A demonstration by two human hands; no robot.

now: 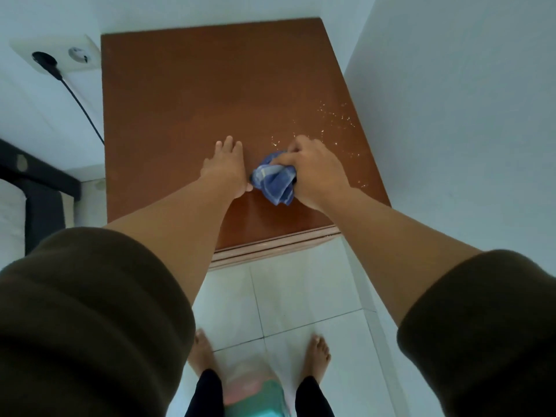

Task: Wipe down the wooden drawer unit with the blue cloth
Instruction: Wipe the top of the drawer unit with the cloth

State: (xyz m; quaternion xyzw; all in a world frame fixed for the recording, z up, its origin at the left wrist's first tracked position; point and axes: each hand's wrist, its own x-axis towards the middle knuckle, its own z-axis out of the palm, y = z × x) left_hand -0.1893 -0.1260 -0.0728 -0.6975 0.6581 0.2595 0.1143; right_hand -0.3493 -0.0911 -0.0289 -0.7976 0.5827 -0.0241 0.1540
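Note:
The wooden drawer unit (186, 109) fills the middle of the head view, seen from above, its brown top reaching back to the wall. My right hand (316, 171) is closed around a bunched blue cloth (275, 180) and presses it onto the top near the front. My left hand (224, 165) lies flat on the wood just left of the cloth, fingers spread and pointing away from me, holding nothing. Small shiny droplets (338, 118) speckle the wood to the right of and beyond my right hand.
White walls close in the unit at the back and right. A wall socket (64, 54) with a black plug and cable is at upper left. A dark furniture piece (36, 188) stands at the left. A pink and green object (255, 392) sits between my bare feet on the white tiles.

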